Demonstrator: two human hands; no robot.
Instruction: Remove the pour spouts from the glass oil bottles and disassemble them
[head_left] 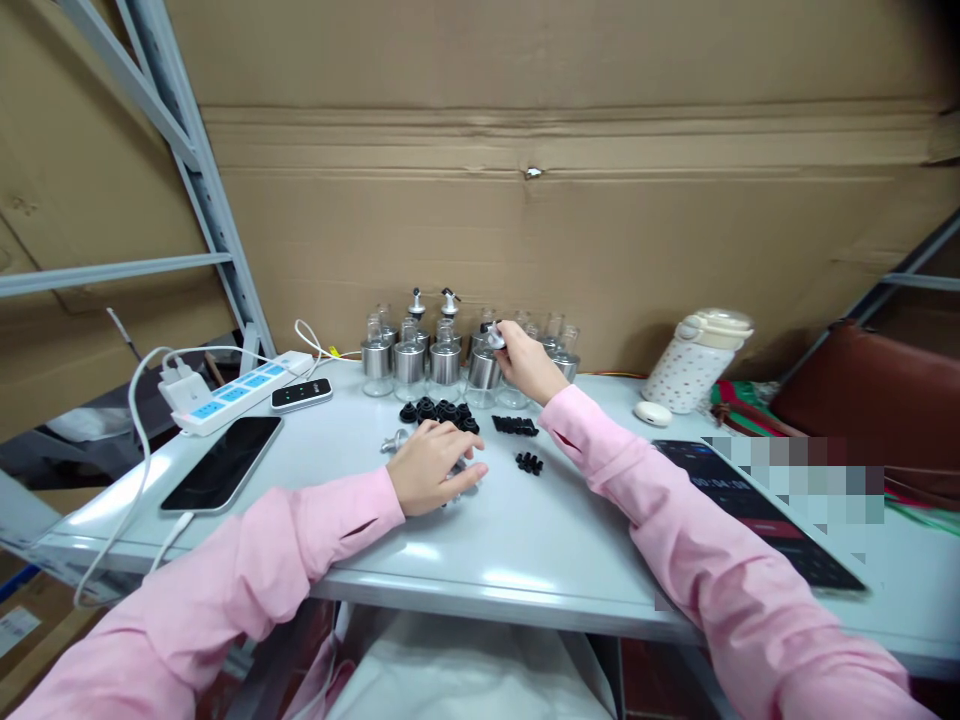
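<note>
My right hand (525, 358) pinches a silver pourer spout (493, 336) with a black tip, over the neck of a glass bottle with a metal sleeve (483, 372). Whether the spout is seated in that neck, I cannot tell. My left hand (433, 468) rests low over the table, fingers spread, above some silver spout parts (394, 441) that it partly hides. Just beyond it lie black round stoppers (427, 409). To their right are a row of black pieces (515, 426) and a cluster of small black caps (529, 463).
Several more sleeved bottles (376, 362) line the back, two fitted with pourers (449, 301). At left are a power strip (241, 392), a phone (223, 464) and a small device (301, 394). A tilted dotted cup (691, 365), a tablet (757, 510) and a brown bag (862, 400) occupy the right.
</note>
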